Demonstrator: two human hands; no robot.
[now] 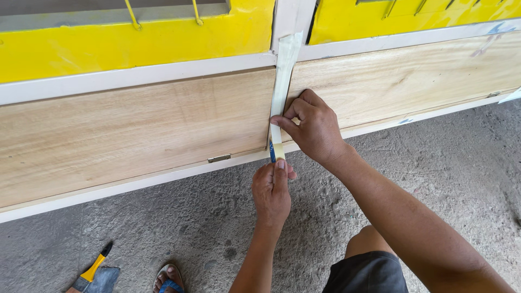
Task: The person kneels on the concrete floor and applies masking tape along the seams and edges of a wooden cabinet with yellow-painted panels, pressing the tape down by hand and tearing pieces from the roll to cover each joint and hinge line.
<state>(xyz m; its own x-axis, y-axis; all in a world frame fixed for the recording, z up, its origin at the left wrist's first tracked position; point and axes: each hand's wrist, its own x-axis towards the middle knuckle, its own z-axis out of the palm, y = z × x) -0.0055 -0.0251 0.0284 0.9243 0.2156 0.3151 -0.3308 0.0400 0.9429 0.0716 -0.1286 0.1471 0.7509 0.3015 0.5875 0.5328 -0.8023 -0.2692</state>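
A strip of pale masking tape (282,81) runs down the upright post between two bare wooden panels (135,130). My right hand (312,130) presses the strip against the seam with its fingertips. Just below, my left hand (271,192) grips the small tape roll (277,152), cream with a blue edge, at the lower rail. The strip leads straight from the roll up to the top of the post.
Yellow-covered sections (135,40) with cream frame rails (135,73) sit above the panels. A small metal hinge (218,158) is on the lower rail. On the concrete floor (461,179) lie a yellow-handled tool (92,268) and my sandalled foot (169,278).
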